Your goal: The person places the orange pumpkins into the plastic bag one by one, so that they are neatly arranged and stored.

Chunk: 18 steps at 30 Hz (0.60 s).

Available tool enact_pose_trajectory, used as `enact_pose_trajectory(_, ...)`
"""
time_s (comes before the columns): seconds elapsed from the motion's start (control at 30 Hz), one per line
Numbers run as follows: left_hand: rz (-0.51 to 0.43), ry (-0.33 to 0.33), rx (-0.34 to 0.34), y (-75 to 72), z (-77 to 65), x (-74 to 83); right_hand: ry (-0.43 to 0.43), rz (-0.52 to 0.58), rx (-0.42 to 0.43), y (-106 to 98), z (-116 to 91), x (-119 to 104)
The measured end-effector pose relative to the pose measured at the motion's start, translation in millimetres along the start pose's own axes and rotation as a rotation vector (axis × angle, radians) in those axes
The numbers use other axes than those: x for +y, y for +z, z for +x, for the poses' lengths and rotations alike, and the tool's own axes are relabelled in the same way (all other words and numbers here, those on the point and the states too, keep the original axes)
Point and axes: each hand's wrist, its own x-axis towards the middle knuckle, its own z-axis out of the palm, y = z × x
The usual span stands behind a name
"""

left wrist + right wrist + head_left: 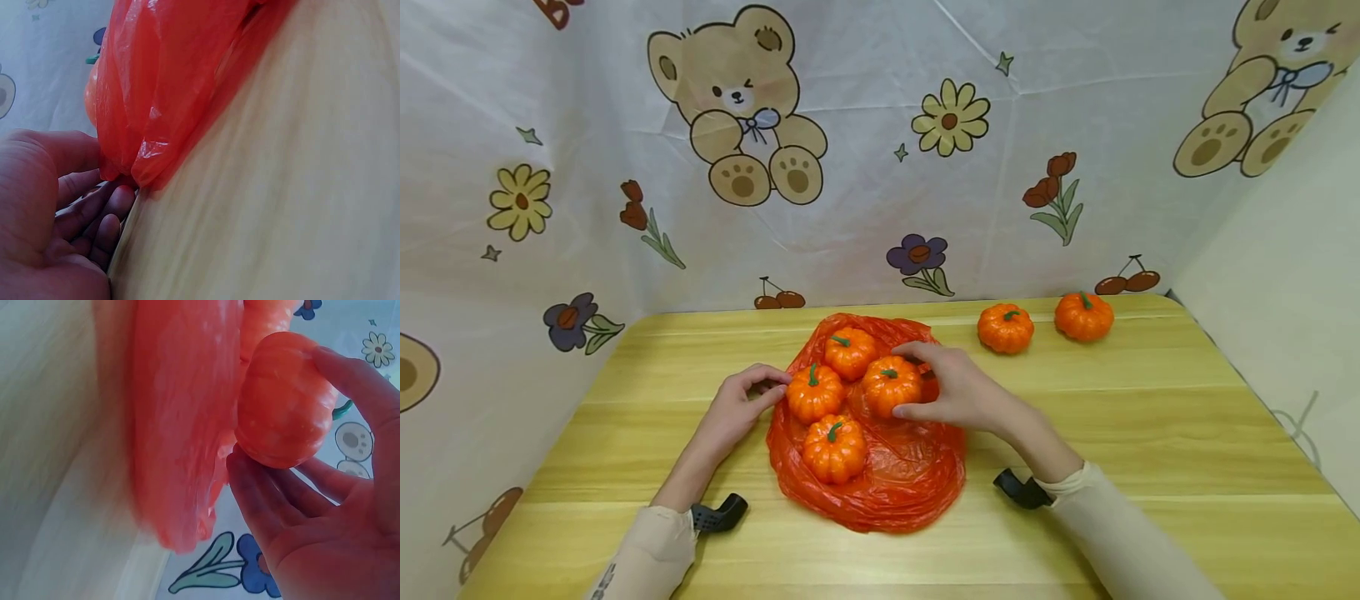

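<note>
A red plastic bag (895,508) lies spread open on the table, its rim rolled in loose folds. My right hand (958,387) grips a small orange toy pumpkin (891,385) with a green stem, thumb on one side and fingers on the other, over the bag's right half. The right wrist view shows this pumpkin (284,403) up at the bag's rim. Three more pumpkins sit in the bag: one at the back (850,353), one at the left (815,394), one in front (835,450). At the left rim my left hand (741,404) pinches the bag's edge (140,165).
Two more pumpkins stand at the table's back right, one nearer (1006,328) and one farther right (1084,317). A white cloth (850,225) printed with bears and flowers hangs behind the wood-grain table (1150,467). Black devices (720,513) are worn at both wrists.
</note>
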Motion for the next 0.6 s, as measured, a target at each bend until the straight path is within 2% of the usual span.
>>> enact_pose_trajectory(0.6,-0.013,0.011,0.013,0.9,0.5,0.8,0.033,-0.02,-0.055,22,15,-5)
